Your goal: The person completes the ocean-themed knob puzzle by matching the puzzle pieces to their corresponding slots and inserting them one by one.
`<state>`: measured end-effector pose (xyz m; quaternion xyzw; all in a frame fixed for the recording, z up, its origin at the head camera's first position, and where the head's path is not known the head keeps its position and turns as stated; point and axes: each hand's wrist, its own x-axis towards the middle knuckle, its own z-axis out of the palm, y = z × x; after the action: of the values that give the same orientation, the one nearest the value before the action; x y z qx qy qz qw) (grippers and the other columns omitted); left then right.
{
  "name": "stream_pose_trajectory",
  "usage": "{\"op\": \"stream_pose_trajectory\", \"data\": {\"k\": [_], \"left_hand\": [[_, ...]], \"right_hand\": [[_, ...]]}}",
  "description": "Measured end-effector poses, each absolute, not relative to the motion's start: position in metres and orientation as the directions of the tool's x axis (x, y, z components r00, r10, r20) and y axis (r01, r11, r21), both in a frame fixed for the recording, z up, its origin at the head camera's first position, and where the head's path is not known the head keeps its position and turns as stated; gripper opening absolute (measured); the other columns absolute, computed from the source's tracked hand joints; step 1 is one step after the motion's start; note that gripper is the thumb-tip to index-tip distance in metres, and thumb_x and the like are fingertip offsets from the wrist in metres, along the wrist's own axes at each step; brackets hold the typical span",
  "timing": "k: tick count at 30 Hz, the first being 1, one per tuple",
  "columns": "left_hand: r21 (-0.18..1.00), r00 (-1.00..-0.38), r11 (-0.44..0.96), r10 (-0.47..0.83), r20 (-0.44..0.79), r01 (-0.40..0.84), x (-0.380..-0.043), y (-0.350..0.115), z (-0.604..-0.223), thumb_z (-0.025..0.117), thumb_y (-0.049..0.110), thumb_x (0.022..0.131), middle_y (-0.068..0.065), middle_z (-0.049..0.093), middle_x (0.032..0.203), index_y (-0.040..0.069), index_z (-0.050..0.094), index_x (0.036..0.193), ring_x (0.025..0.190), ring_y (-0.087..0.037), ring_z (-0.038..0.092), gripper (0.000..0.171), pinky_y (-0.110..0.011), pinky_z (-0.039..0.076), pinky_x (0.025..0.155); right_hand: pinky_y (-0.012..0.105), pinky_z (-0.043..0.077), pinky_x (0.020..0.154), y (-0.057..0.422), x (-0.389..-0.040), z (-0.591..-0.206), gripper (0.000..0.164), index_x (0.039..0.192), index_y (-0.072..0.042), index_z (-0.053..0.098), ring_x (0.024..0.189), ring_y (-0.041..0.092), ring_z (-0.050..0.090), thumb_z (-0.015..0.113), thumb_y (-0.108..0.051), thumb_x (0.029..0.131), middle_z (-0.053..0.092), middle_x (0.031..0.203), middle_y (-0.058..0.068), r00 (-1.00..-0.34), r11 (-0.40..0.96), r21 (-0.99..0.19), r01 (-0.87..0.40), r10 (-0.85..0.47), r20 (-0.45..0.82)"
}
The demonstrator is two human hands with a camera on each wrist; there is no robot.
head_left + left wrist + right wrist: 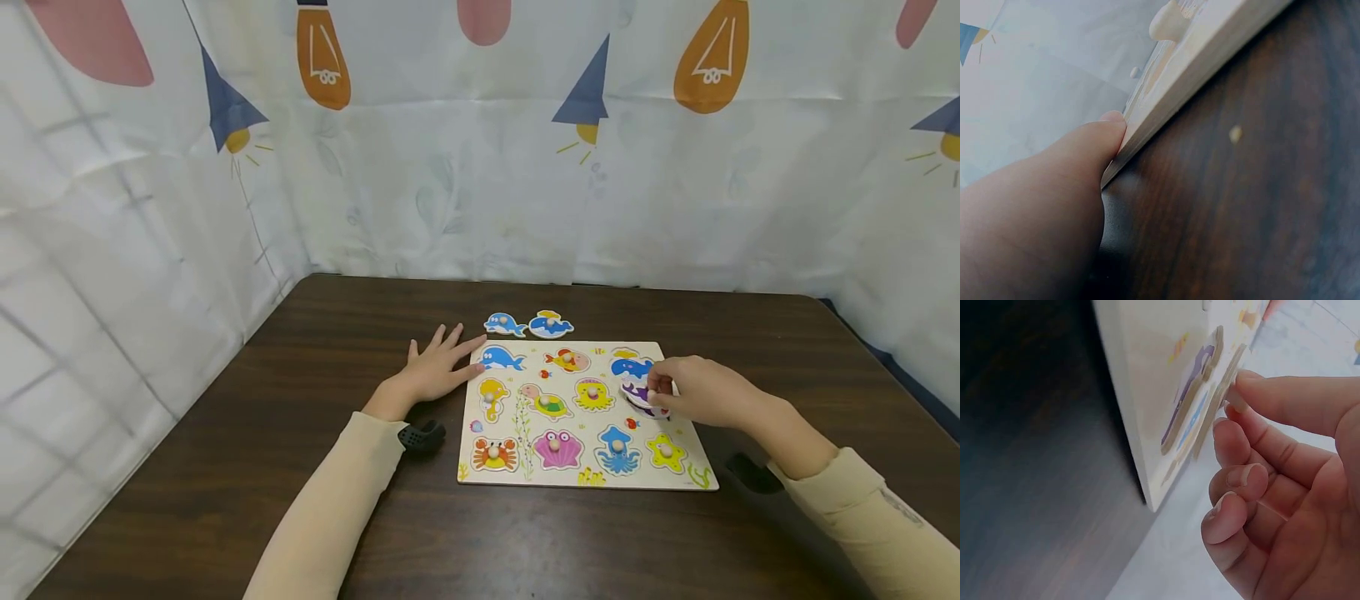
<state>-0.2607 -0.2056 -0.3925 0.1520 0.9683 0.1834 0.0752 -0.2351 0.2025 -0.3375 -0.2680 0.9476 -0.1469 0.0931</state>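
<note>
A wooden peg-puzzle board (468, 454) with sea-animal pictures lies on the table. My left hand (431, 371) has its fingers spread at the board's upper left corner; in the left wrist view its thumb (1110, 128) touches the board's edge. With thumb and fingertips, my right hand (701, 393) pinches the knob of a purple-and-white sea-animal puzzle piece (634, 392). In the right wrist view that piece (1217, 406) shows edge-on, tilted and raised off the board, beside a purple printed slot (1183, 406). Its face is turned away there.
Beyond the board lie two loose pieces, a light blue whale (504, 324) and a blue whale with a yellow top (551, 325). Several knobbed pieces, such as the crab (483, 458) and the pink shell (572, 452), sit in the board. A patterned curtain (465, 225) hangs behind the table.
</note>
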Motion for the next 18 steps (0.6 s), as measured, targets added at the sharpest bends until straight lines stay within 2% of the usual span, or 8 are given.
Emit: {"op": "stream_pose_trajectory", "data": {"k": [18], "left_hand": [[0.376,-0.943,0.888,0.32,-0.09,0.266,-0.2615,-0.2058,-0.3933,0.044,0.059,0.105,-0.012,0.007,0.171,0.033,0.025,0.165,0.156,-0.038,-0.004,0.068,-0.075,-0.006,0.113]], "right_hand": [[0.029,0.043,0.061,0.2105,-0.2253,-0.3428,0.011,0.096,-0.012,0.071,0.071,0.012,0.05,0.078,-0.018,0.091,0.055,0.077,-0.006,-0.832,0.811,-0.31,-0.496,-0.546,-0.095]]}}
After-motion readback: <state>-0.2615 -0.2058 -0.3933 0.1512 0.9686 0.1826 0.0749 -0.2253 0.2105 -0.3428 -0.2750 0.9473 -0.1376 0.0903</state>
